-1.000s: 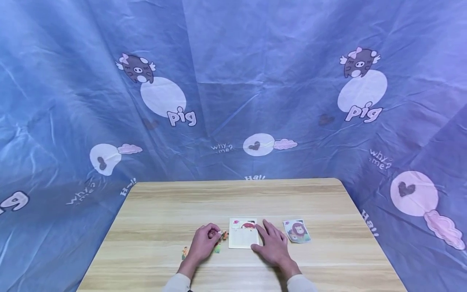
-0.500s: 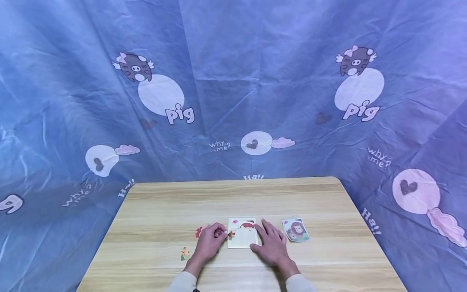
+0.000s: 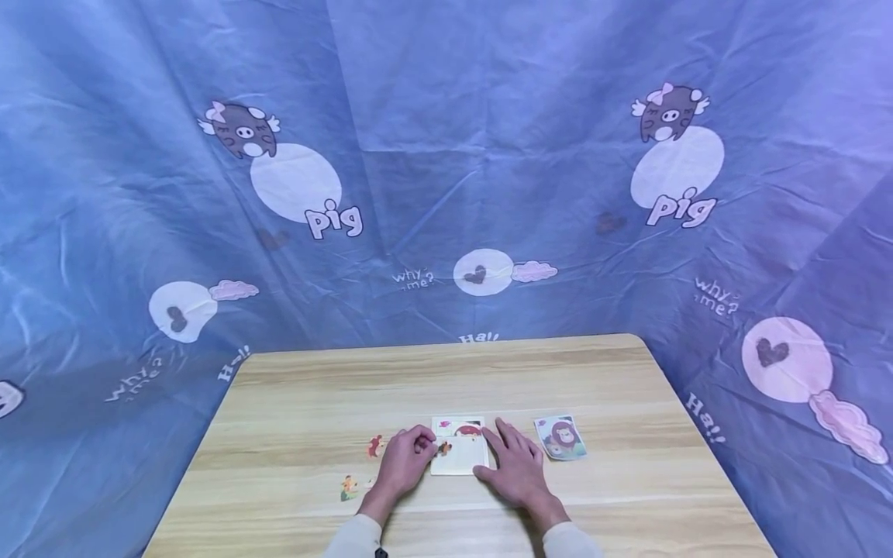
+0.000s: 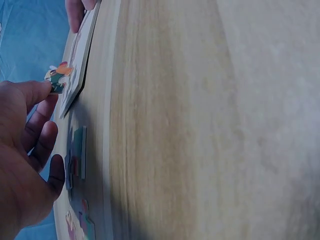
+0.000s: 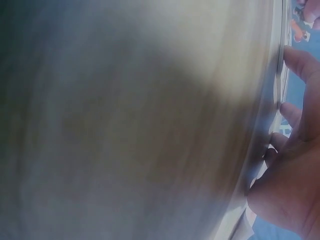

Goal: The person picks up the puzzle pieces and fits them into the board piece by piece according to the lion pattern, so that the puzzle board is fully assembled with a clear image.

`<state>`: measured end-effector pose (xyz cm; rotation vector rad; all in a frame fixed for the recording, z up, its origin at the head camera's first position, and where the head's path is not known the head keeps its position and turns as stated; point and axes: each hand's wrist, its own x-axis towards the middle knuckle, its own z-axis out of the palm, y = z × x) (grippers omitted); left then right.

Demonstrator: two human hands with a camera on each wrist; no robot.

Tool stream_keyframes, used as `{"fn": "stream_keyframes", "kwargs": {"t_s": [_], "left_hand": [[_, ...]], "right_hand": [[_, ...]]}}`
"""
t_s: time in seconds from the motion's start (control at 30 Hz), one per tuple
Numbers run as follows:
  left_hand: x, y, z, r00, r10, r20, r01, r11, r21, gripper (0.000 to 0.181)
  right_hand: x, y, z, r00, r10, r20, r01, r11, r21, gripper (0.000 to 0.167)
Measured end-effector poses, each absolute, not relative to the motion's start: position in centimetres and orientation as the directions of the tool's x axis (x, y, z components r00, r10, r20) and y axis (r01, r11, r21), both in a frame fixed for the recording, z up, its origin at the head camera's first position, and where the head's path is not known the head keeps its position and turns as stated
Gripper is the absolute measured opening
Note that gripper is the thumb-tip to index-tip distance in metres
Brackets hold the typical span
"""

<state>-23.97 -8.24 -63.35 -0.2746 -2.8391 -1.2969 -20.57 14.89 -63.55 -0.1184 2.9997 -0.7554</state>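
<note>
Over the left part of the pale board [image 3: 456, 465], a small printed piece [image 4: 59, 75] sits pinched between thumb and forefinger of the left hand [image 3: 408, 459]; contact with the board cannot be told. Right hand [image 3: 518, 469]: fingers extended, resting at the board's right edge, grasping nothing. Handling, judged: a light pinch near the piece's rim should leave its outline visible; levelling before any pressure seems best; steady bracing opposite should stop the board sliding.
</note>
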Motion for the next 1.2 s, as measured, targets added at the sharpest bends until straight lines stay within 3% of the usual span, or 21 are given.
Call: {"fn": "stream_keyframes", "kwargs": {"t_s": [0.3,0.53,0.93,1.2], "left_hand": [[-24.22,-7.66,-63.67,-0.975,0.127,0.181,0.216,0.717,0.662,0.007],[-24.38,-7.48,-63.45,-0.975,0.123,0.183,0.208,0.786,0.583,0.009],[-24.17,-8.24,-63.11,-0.953,0.225,0.202,0.296,0.832,0.47,0.028],[-23.78,-8.28,-63.62,-0.941,0.255,0.222,0.33,0.837,0.436,0.024]], "right_hand": [[-20.44,14.7,-63.48,-0.996,-0.087,-0.017,-0.069,0.879,-0.471,0.073],[-20.45,14.72,-63.57,-0.997,-0.074,-0.01,-0.061,0.878,-0.475,0.072],[-20.29,14.89,-63.39,-0.997,-0.071,-0.015,-0.056,0.878,-0.476,0.074],[-20.05,14.89,-63.33,-0.997,-0.081,0.001,-0.071,0.871,-0.485,0.072]]}}
